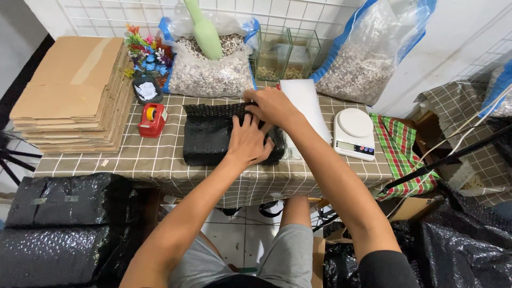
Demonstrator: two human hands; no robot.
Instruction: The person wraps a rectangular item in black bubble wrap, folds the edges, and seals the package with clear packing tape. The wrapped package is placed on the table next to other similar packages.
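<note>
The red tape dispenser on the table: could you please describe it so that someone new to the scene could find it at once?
Start at the tall stack of flattened cardboard on the left end of the checked table. Just to its right, left of the black bubble-wrap parcel under both hands, sits the tape dispenser. It is the only bright red thing there, small, with a roll of tape in it.

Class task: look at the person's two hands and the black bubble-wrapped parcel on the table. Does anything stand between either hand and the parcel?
Nothing visible does. The left hand lies flat on the black bubble-wrapped parcel, and the right hand touches its top edge directly.
</note>
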